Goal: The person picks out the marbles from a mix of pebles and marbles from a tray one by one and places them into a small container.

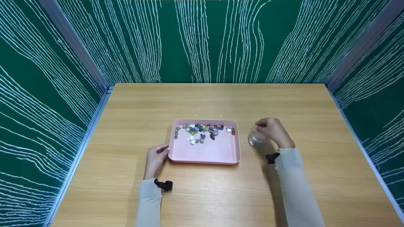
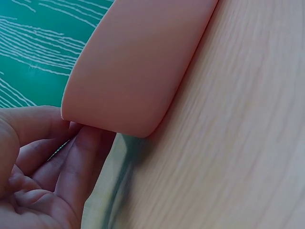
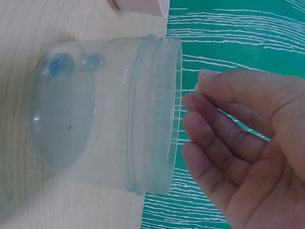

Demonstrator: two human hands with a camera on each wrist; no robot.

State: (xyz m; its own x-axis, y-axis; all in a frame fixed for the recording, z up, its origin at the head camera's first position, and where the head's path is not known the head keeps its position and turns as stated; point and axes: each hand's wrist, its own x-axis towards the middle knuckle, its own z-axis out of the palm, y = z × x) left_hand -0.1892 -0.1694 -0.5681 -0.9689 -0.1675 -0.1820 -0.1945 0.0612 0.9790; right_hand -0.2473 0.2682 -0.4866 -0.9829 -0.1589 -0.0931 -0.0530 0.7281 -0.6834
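Note:
My left hand (image 1: 155, 159) holds the pink tray (image 1: 205, 154) at its left side near the front corner. In the left wrist view, the thumb and fingers (image 2: 86, 148) meet the tray's wall (image 2: 133, 67) at that corner. Over the mouth of a clear jar (image 1: 257, 138) is my right hand (image 1: 274, 130), its thumb and index fingertip pinching a small clear piece (image 3: 196, 88), mostly hidden by them. Two round blue beads (image 3: 61, 65) show at the jar's bottom in the right wrist view.
Several stones and glass beads lie along the tray's back half, among them white pebbles (image 1: 192, 140), grey stones (image 1: 215, 133) and an orange bead (image 1: 233, 132). A few tiny pale bits (image 1: 220, 115) lie behind the tray on the wooden table (image 1: 217, 195). Green patterned panels (image 1: 214, 41) enclose the table.

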